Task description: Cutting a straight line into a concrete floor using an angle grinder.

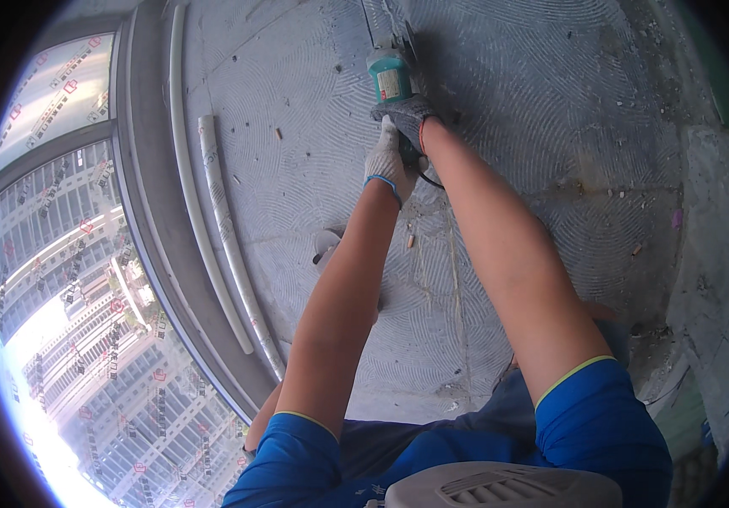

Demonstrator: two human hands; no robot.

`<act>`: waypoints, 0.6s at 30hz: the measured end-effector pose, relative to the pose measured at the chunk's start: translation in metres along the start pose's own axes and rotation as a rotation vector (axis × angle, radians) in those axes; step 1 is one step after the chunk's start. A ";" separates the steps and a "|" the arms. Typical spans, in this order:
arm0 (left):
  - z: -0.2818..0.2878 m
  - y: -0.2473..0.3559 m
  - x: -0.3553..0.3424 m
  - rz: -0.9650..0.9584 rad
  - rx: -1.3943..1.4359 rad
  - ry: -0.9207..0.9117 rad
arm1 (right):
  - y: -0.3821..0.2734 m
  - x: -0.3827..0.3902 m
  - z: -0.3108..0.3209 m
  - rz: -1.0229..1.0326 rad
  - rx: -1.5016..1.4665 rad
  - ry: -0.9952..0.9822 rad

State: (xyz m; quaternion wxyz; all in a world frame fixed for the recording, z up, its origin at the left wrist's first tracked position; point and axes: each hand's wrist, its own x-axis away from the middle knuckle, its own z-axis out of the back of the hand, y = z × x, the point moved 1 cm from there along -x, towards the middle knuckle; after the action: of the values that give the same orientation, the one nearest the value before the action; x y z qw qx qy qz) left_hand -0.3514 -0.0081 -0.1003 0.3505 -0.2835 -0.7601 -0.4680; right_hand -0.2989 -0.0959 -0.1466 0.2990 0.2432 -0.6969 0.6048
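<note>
Both my arms reach forward over the floor to a teal angle grinder [390, 79]. My left hand [390, 161], in a white knit glove with a blue cuff, is closed around its rear handle part. Just ahead, my right hand [407, 114], in a grey glove with a red cuff, is wrapped over the grinder's body. The tool's far end, with what looks like a dark disc edge on its right side, rests at or close to the floor. Thin lines run along the floor ahead of it. A dark cord [430, 179] curves out behind my hands.
Grey floor slabs [500, 93] carry curved comb marks and scattered small debris. Left of me lie a white pipe [191, 169] and a film-wrapped pipe [227, 216] beside a large window [68, 254]. A pale curved object [326, 243] sits by my left forearm. A rough ledge [716, 254] borders the right.
</note>
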 end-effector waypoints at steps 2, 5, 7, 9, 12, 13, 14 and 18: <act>0.000 -0.003 0.003 0.005 0.008 -0.022 | 0.002 0.003 0.001 0.008 0.002 -0.003; 0.000 -0.006 0.008 0.010 0.035 -0.037 | 0.004 0.006 0.002 -0.003 0.050 0.003; 0.000 -0.007 0.008 0.010 0.054 -0.032 | 0.006 0.007 0.000 -0.002 -0.022 -0.004; 0.003 -0.007 0.007 0.015 0.035 -0.027 | 0.008 0.007 -0.003 0.001 -0.045 0.021; 0.002 -0.011 0.009 0.044 -0.029 0.024 | 0.013 0.007 -0.001 -0.006 -0.064 0.047; 0.001 -0.013 0.011 0.047 -0.029 0.022 | 0.016 0.007 0.001 -0.011 -0.061 0.046; 0.005 -0.012 0.013 0.034 -0.013 0.032 | 0.013 0.013 -0.003 -0.012 -0.064 0.038; 0.004 -0.015 0.021 0.028 0.023 0.019 | 0.019 0.016 -0.002 -0.012 -0.002 0.012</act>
State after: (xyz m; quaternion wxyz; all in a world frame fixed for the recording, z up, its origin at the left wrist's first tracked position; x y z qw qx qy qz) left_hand -0.3759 -0.0081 -0.0924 0.3676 -0.2856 -0.7579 -0.4570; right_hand -0.3236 -0.0907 -0.1487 0.3070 0.2436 -0.6943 0.6036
